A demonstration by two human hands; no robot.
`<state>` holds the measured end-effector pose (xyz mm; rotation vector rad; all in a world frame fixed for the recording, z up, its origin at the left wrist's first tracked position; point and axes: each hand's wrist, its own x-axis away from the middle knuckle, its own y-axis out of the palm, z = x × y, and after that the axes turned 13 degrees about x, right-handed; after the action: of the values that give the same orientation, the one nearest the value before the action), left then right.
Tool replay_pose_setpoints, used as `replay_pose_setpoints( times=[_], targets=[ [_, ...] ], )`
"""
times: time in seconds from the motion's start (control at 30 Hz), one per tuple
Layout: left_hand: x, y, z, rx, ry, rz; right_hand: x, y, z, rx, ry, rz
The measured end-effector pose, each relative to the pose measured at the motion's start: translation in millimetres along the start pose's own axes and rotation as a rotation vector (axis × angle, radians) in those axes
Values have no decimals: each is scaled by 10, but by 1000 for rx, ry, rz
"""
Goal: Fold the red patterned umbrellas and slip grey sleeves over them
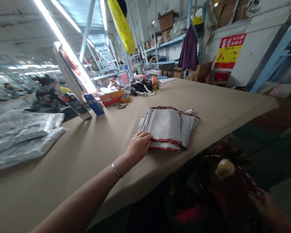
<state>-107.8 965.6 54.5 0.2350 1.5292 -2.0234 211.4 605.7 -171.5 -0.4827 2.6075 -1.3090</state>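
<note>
A stack of folded grey cloth pieces (166, 124) with dark red patterned edging lies on the brown-covered table, fanned out in overlapping layers. At the stack's near left corner, my left hand (140, 144) has its fingers closed on the cloth edge; the thumb is mostly hidden. Below the table edge at the lower right, my right hand (264, 202) is dim and blurred. Its fingers are closed on a dark red cloth item (232, 194), whose shape is hard to make out. A rounded yellowish thing (225, 168) shows at the top of that item.
Clear plastic-wrapped goods (26, 132) lie on the table's left. Farther back are a blue box (94, 104), scissors (122, 105), yellow tape (125, 98), an orange box (110, 97) and a dark cloth heap (139, 87). A person (48, 94) sits beyond the table.
</note>
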Motion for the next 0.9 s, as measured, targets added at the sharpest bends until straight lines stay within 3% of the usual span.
replay_pose_setpoints(
  times=[0.07,0.17,0.2,0.27,0.33,0.37,0.47,0.53,0.6,0.73,0.83,0.9],
  targets=[
    [-40,10,12,-21,-16,0,-14,-150,-251,-76,23,-3],
    [-112,-15,37,-31,-37,5,55,-604,-1087,-132,-151,18],
    [-140,-31,49,-41,-48,0,119,-750,-1453,-88,-277,13],
    [-202,-66,85,-83,-71,-23,284,-935,-2225,-105,-691,81],
    [-266,-96,140,-151,-97,-46,441,-934,-2939,-14,-1085,60],
    [-297,-107,173,-187,-111,-52,497,-869,-3243,84,-1208,46],
    [-365,-137,271,-286,-157,-58,531,-563,-3864,366,-1263,31],
    [-383,-163,311,-351,-184,-62,452,-405,-4034,497,-1214,26],
    [-379,-194,320,-408,-187,-64,328,-377,-4047,562,-1153,56],
    [-330,-212,347,-373,-179,-35,138,-696,-3791,608,-937,128],
    [-270,-123,546,-70,-181,85,209,-1026,-3429,519,-880,216],
    [-215,-8,795,325,-232,237,370,-1151,-3103,434,-875,264]
  ],
)
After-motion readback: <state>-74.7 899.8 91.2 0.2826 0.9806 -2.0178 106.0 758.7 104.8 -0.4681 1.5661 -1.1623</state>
